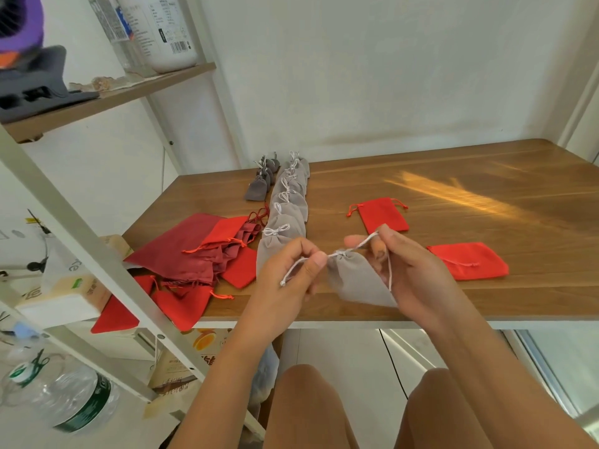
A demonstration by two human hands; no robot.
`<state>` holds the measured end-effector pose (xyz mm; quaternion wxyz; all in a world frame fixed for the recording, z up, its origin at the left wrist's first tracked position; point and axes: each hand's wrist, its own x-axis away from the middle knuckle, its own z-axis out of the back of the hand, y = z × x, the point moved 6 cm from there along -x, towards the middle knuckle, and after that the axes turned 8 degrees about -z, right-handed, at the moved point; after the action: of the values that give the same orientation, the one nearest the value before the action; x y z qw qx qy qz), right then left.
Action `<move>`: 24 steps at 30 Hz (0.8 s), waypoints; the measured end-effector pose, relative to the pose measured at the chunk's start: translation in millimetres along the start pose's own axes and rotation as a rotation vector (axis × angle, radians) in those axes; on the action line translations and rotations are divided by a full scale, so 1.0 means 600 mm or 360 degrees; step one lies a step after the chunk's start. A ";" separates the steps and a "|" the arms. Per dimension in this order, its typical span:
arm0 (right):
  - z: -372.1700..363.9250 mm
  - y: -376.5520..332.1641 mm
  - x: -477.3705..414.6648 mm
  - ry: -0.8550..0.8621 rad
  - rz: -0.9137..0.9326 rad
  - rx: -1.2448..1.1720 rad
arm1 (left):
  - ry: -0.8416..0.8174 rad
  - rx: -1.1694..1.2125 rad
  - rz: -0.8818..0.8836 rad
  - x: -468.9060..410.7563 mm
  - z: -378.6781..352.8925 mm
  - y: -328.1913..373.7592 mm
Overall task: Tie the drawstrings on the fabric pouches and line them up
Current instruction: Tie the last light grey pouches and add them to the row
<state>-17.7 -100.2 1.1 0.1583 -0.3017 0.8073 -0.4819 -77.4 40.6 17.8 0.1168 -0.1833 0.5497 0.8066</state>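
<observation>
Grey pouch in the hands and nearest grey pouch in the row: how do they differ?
The held pouch hangs above the table; the row pouch lies on it. The held pouch's strings are pulled apart; the row pouch's form a bow. Both are grey with pale strings.

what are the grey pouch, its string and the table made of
The grey pouch looks like velvet or faux suede: matte nap, soft folds. Its string seems thin pale cord. The table looks like wood or laminate: grain streaks, slight sheen.

White wall (389, 76) – sunlit wooden table (453, 189).
</observation>
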 end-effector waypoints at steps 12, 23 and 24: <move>0.010 0.009 0.005 0.0215 -0.0096 -0.0120 | -0.0096 -0.0176 -0.0016 0.024 -0.017 0.003; -0.044 0.032 0.017 -0.0215 0.0045 0.0258 | 0.0582 0.1004 0.0575 0.036 0.001 -0.025; -0.045 0.034 0.020 -0.0218 0.0042 0.0262 | 0.0566 0.0998 0.0618 0.036 0.000 -0.026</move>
<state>-48.1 -82.3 -3.1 0.2436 -0.3091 0.7562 -0.5228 -91.0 45.8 -4.7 -0.0843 -0.1681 0.8049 0.5628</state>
